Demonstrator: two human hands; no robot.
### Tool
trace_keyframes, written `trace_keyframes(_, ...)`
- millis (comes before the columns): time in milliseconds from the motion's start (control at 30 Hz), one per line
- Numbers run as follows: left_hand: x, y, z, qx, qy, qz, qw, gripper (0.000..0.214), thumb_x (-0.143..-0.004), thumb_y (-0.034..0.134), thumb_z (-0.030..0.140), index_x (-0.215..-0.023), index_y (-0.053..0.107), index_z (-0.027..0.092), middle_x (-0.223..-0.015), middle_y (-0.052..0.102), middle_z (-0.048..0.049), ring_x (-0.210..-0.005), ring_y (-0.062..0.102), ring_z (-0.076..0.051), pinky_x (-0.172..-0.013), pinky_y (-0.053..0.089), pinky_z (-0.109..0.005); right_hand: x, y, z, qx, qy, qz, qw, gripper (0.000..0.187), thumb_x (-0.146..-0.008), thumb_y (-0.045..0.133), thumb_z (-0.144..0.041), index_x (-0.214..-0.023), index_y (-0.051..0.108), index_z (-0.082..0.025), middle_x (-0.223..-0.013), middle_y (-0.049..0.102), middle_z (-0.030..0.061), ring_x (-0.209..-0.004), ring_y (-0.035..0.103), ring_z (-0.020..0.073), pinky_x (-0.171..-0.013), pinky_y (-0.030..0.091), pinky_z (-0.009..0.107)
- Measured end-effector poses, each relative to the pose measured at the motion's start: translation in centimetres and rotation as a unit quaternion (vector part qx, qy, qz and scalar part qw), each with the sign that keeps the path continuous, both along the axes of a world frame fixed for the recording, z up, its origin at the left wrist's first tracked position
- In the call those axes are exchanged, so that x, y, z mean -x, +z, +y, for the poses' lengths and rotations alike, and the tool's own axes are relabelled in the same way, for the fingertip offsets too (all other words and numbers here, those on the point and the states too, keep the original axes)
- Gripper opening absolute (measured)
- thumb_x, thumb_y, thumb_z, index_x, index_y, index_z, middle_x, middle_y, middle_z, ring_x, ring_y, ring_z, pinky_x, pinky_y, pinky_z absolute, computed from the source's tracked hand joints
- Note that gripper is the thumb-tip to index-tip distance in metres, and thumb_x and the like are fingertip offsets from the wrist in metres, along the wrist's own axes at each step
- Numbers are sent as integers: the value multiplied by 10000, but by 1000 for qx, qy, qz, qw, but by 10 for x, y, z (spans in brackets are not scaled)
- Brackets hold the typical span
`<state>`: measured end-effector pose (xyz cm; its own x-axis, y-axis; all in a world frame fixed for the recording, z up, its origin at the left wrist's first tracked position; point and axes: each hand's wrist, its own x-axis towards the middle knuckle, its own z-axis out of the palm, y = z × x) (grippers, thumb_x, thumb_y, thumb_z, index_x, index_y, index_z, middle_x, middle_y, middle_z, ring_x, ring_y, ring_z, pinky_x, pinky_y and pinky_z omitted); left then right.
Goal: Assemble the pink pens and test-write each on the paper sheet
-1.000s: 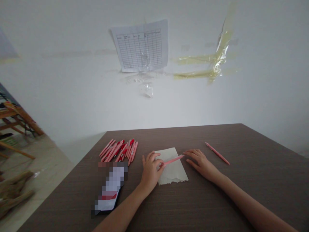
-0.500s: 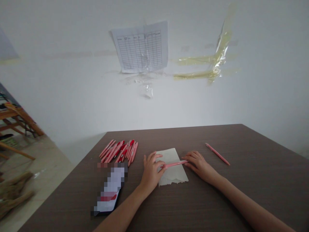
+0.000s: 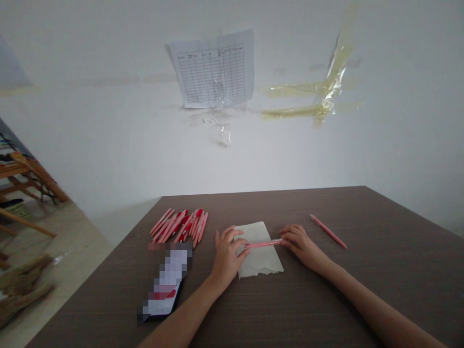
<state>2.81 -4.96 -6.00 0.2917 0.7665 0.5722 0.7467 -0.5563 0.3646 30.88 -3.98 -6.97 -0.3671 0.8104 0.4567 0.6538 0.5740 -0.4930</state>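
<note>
A pink pen [image 3: 264,243] lies level across a pale sheet of paper [image 3: 259,261] on the dark wooden table [image 3: 290,304]. My left hand [image 3: 226,256] pinches the pen's left end, its other fingers resting on the paper's left edge. My right hand [image 3: 300,244] has its fingers closed on the pen's right end. A heap of several pink and red pens [image 3: 181,225] lies to the left of my left hand. Another single pink pen [image 3: 328,231] lies to the right of my right hand.
A blurred-out flat object [image 3: 165,282] lies near the table's left front. A printed table sheet [image 3: 213,67] and yellowed tape [image 3: 319,96] hang on the white wall. Wooden furniture [image 3: 25,179] stands on the floor at far left.
The pen went from tilted to level over the paper. My right hand moved in from lying open beside the tip and closed its fingers on the pen's right end.
</note>
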Motion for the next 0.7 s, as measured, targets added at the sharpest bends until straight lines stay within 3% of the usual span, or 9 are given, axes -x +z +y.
trace_keyframes(233, 1, -4, 3, -25, -5, -13, 1000, 144, -757, 765, 173, -859, 725, 266, -1092, 679, -43, -1220, 531, -291, -1062, 257, -711, -2, -2, 1, 5, 6, -1, 1000, 234, -970, 501, -353, -904, 690, -231, -1087, 660, 84, -1105, 525, 252, -996, 435, 447)
trace_keyframes(700, 1, -3, 5, -4, -4, -16, 1000, 79, -791, 745, 202, -841, 721, 259, -1082, 690, -38, -1218, 531, -285, -1068, 246, -699, 3, 1, -3, 29, 27, 12, 999, 237, -972, 500, -336, -865, 678, -223, -1121, 650, 75, -1165, 470, 245, -1048, 385, 444)
